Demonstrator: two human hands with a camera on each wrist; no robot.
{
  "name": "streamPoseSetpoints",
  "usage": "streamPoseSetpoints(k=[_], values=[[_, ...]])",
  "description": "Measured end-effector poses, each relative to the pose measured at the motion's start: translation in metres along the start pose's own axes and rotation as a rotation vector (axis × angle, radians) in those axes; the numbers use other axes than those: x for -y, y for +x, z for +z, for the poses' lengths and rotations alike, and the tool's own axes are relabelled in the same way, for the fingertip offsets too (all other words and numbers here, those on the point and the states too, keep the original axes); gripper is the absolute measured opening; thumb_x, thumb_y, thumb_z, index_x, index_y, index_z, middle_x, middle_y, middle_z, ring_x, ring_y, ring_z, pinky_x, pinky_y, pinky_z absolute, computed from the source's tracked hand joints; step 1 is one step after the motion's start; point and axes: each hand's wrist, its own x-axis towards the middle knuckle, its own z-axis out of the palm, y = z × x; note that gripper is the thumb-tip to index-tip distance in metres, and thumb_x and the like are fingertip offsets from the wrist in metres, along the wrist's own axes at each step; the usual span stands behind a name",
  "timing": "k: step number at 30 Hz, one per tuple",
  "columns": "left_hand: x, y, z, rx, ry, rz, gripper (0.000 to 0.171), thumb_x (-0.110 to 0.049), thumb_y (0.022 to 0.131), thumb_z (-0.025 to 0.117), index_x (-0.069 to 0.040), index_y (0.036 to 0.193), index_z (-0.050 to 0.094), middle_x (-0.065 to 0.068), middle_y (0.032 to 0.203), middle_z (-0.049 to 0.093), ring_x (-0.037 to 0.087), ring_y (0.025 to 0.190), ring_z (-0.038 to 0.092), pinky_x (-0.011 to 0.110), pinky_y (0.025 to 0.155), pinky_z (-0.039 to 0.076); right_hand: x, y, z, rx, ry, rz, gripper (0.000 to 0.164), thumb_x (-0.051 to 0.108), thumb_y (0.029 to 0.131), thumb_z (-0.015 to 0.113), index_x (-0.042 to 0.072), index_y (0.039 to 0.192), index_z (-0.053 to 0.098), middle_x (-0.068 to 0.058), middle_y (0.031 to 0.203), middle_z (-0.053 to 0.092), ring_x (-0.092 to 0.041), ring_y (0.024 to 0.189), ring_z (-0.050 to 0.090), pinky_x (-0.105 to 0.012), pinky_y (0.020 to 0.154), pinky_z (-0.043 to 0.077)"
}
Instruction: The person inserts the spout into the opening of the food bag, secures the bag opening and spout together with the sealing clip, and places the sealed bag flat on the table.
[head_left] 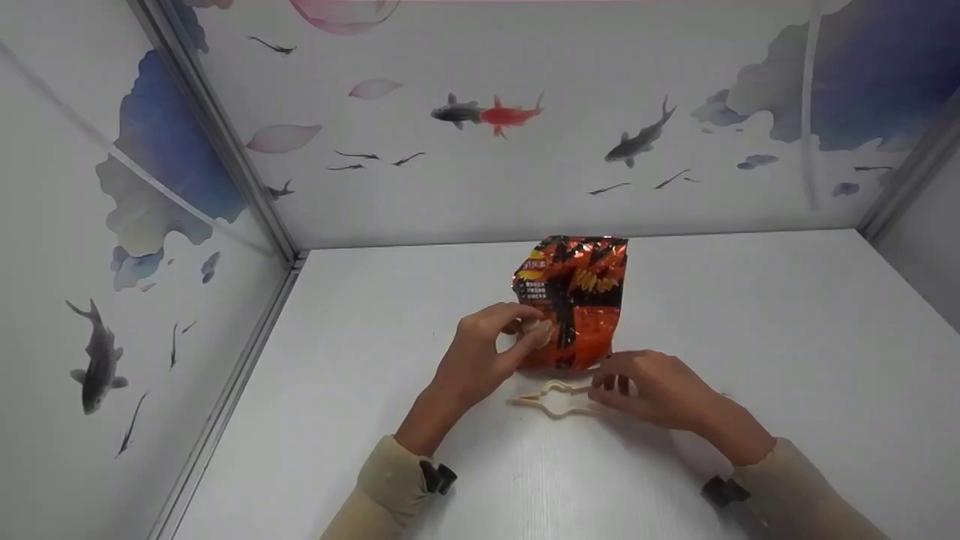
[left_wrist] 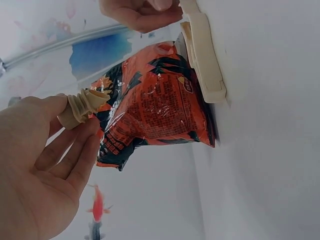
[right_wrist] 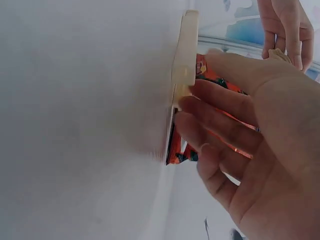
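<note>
My left hand (head_left: 480, 349) pinches a small cream threaded spout (left_wrist: 80, 107) between thumb and fingertips, in front of the snack bag's lower left part. At the right end of an open cream bag clip (head_left: 555, 414), my right hand (head_left: 656, 390) holds the clip's arms with curled fingers. The clip lies on the table, its pointed end to the left and its two arms bowed apart around a rounded gap. Just behind it stands an orange and black snack bag (head_left: 592, 330), puffy and creased. The right fingers hide the clip's right end in the head view.
The white table (head_left: 360, 300) runs back to a white wall (head_left: 465, 202) printed with fish and petals. A similar panel (head_left: 60, 247) with a metal frame edge stands on the left. Each sleeve cuff carries a small black wrist camera (head_left: 439, 478).
</note>
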Motion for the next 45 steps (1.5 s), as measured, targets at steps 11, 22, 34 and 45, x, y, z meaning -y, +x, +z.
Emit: streamPoseSetpoints(k=[11,22,34,45], values=[[0.010,0.002,0.003,-0.059,-0.008,-0.032,0.027,-0.032,0.104,0.075,-0.014,0.125,0.077,-0.003,0.110,0.079,0.007,0.102,0.074,0.021,0.090,0.063,-0.014,0.000,-0.007,-0.435,0.002,0.135,0.008,0.024,0.102,0.076,0.016,0.103,0.079,0.010,0.084,0.074,-0.006,0.077,0.062,-0.024,0.064,0.055],[0.020,0.003,0.004,-0.157,-0.007,-0.059,0.027,-0.032,0.105,0.075,-0.014,0.124,0.078,-0.004,0.113,0.080,0.006,0.100,0.074,0.022,0.089,0.064,-0.024,0.001,-0.012,-0.552,0.139,0.215,0.031,0.017,0.104,0.073,0.012,0.134,0.063,-0.003,0.107,0.073,-0.013,0.094,0.066,-0.024,0.072,0.060],[0.026,0.001,0.002,-0.199,-0.009,-0.108,0.027,-0.033,0.104,0.075,-0.014,0.124,0.078,-0.005,0.113,0.080,0.005,0.099,0.074,0.024,0.089,0.064,-0.027,0.017,-0.026,-0.590,0.220,0.213,0.035,0.023,0.108,0.067,0.013,0.141,0.061,-0.007,0.117,0.074,-0.019,0.105,0.068,-0.010,0.080,0.053],[0.029,0.005,0.000,-0.222,0.017,-0.157,0.026,-0.029,0.105,0.074,-0.014,0.127,0.077,-0.002,0.118,0.080,0.006,0.099,0.076,0.023,0.092,0.064,-0.028,0.043,-0.049,-0.638,0.292,0.138,0.049,0.026,0.109,0.067,0.009,0.153,0.052,-0.014,0.144,0.066,-0.030,0.130,0.064,-0.013,0.098,0.050]])
